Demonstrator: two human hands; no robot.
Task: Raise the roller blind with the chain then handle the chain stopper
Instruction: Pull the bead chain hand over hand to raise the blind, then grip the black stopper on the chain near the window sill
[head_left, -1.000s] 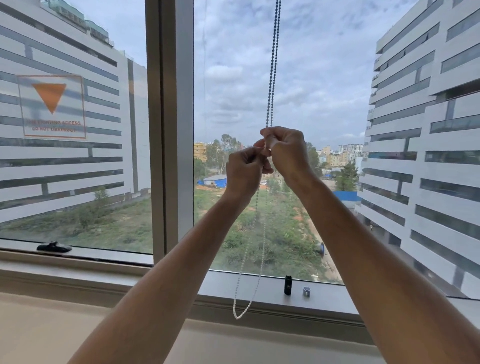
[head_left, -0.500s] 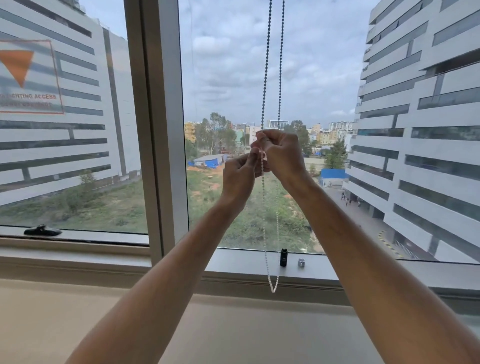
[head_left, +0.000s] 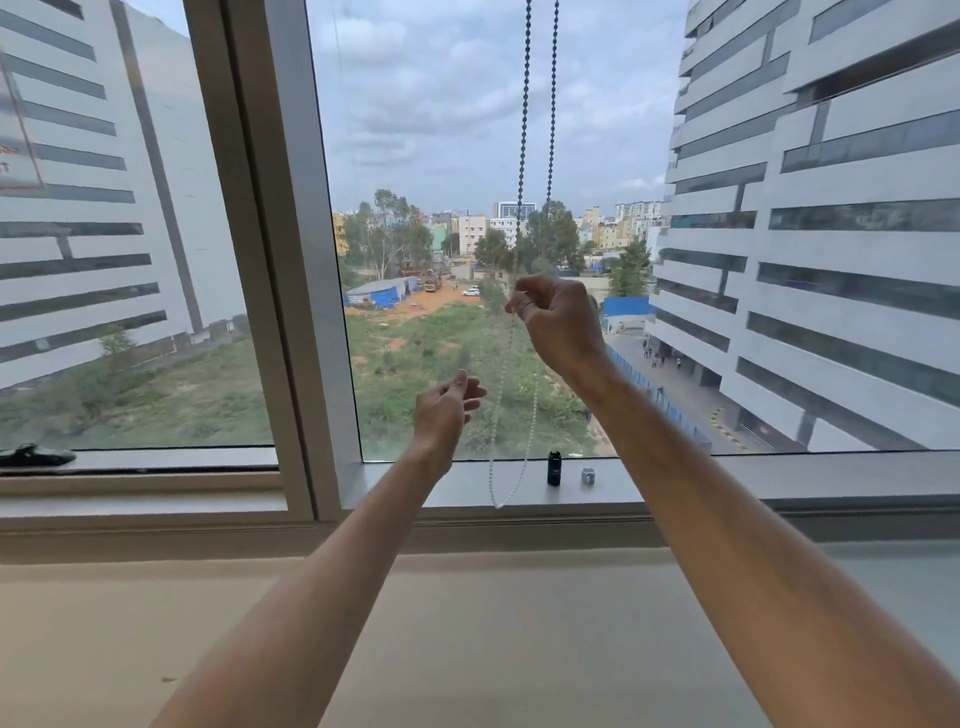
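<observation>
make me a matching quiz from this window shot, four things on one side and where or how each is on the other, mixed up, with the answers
Things
1. left hand
2. right hand
3. black cylinder
4. chain loop

States
A. upright on the sill, next to a small silver piece
B. raised, pinching the bead chain
C. lower, fingers loose, off the chain
D. hanging down in front of the sill's edge

Pairs: 1-C, 2-B, 3-A, 4-D
</observation>
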